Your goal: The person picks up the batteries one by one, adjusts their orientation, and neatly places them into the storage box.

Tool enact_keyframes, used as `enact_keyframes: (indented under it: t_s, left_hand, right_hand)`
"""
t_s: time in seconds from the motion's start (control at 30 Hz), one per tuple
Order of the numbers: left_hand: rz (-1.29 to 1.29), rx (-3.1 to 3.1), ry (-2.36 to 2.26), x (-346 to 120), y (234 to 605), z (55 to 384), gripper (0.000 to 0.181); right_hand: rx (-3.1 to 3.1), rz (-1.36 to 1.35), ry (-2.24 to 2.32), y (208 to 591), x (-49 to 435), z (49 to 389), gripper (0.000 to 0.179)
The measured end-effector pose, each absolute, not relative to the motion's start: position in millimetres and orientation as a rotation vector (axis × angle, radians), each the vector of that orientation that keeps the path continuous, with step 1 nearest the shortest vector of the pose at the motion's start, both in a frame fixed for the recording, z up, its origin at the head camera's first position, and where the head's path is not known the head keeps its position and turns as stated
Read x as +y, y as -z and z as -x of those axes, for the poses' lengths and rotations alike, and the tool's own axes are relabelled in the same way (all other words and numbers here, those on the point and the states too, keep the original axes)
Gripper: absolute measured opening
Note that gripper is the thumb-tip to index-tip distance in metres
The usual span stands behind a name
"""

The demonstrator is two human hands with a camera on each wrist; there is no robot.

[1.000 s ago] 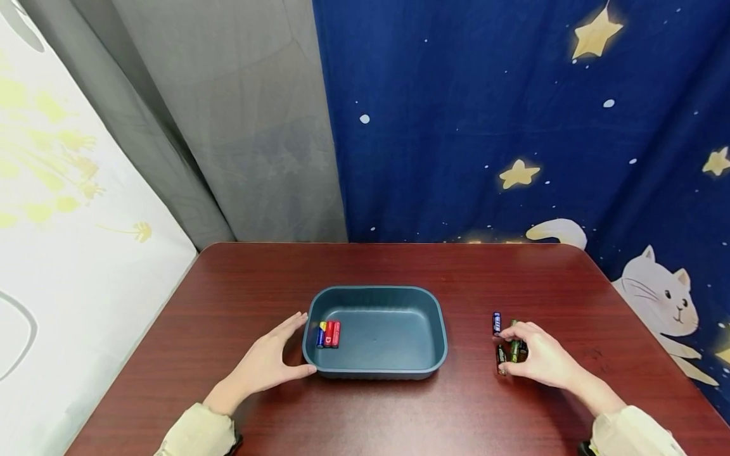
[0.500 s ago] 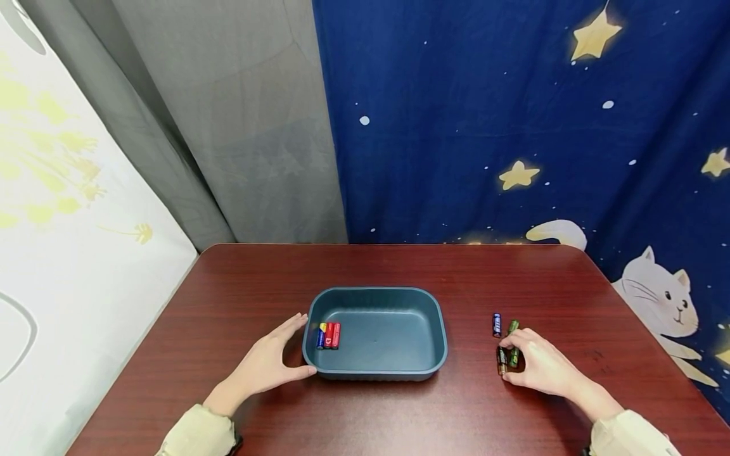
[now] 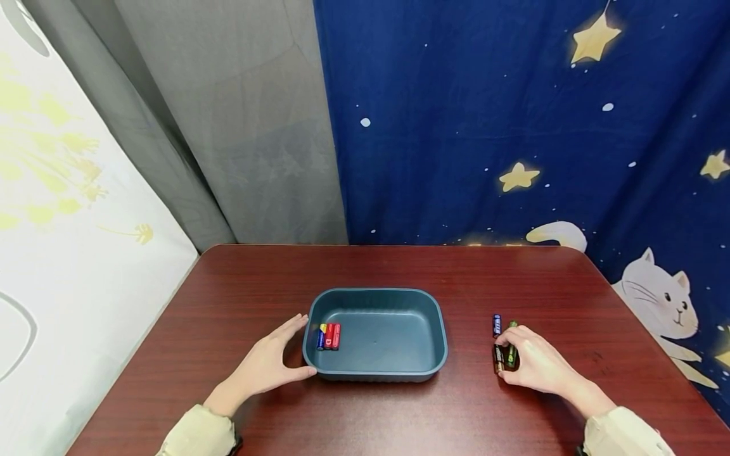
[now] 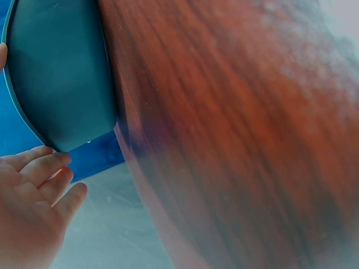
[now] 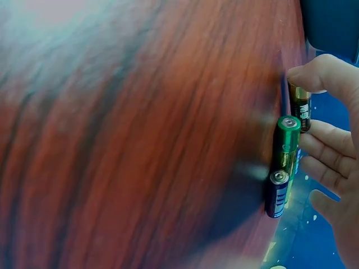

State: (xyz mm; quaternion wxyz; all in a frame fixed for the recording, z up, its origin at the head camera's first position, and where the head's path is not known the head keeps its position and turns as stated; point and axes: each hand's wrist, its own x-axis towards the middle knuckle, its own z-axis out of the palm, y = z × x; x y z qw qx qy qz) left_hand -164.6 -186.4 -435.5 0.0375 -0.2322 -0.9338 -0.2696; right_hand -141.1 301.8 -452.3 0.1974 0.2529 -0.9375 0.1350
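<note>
My left hand [image 3: 262,361] has its fingers and thumb spread against the left end of a blue-green plastic basin [image 3: 376,375]. In the left wrist view its fingertips touch the basin's rim [image 4: 21,115]. On the right, my right hand [image 3: 538,361] pinches a black-and-gold battery [image 3: 499,359] end to end, thumb on the near end, fingers at the far one. Green batteries [image 3: 511,356] lie just beside it, partly behind the fingers. A dark blue battery [image 3: 497,325] lies a little farther back. The right wrist view shows a green battery [image 5: 288,137] close by the pinched one.
Inside the basin, at its left, two red batteries [image 3: 332,336] and a blue-and-yellow battery [image 3: 321,337] lie side by side. The reddish-brown table [image 3: 433,266] ends at a grey curtain [image 3: 274,158] and a blue starry curtain [image 3: 456,126].
My right hand has shifted from over the green batteries to the black-and-gold one, which has moved slightly left. My left hand stays at the basin.
</note>
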Motion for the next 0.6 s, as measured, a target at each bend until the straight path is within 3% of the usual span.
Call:
enact_keyframes:
  t_s: [0.23,0.6]
  left_hand:
    - [0.705,-2.869,0.831,-187,435,165,0.090]
    - [0.704,-2.866,0.816,-186,436,165,0.090]
  right_hand:
    - [-2.625,-0.657,-0.563,435,285,155,0.044]
    - [-2.593,-0.776,-0.879,404,220,183,0.045]
